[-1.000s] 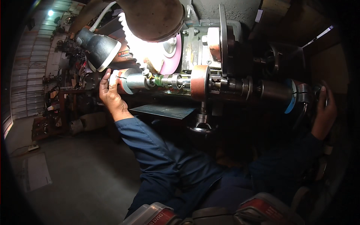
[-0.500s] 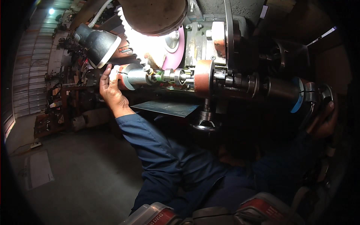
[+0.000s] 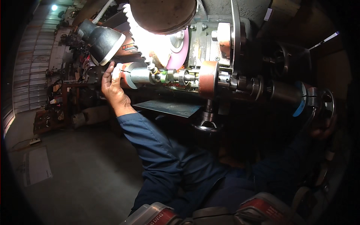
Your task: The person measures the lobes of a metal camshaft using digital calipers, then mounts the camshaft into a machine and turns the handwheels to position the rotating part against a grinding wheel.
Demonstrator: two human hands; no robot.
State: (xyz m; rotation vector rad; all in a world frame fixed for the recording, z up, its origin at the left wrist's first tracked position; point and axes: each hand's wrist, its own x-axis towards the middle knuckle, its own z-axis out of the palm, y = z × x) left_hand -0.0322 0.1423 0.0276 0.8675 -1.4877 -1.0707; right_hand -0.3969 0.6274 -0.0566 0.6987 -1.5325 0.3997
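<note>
At the left end of a grinding machine, my left hand [image 3: 117, 91] lies against a red cylindrical housing [image 3: 120, 77], its fingers stretched upward. A grey metal sleeve sticks out of this housing. A stepped, lobed metal shaft [image 3: 171, 75] runs rightward from it, in front of a pink grinding wheel [image 3: 177, 56]. The shaft passes behind a red block [image 3: 208, 79]. At the far right, my right hand [image 3: 323, 130] is on the lower rim of a metal handwheel [image 3: 331, 98]; deep shadow hides much of its fingers.
A black work lamp [image 3: 103, 43] hangs above my left hand. Beneath the red block sits a smaller chrome handwheel [image 3: 207, 127]. A flat metal plate [image 3: 168, 107] juts out below the shaft. Cluttered shelving [image 3: 56, 99] stands at the left, beside concrete floor [image 3: 90, 161].
My right hand has moved down along the handwheel's rim into darker shadow. The machine sits slightly farther right in view. My left hand stays against the red housing.
</note>
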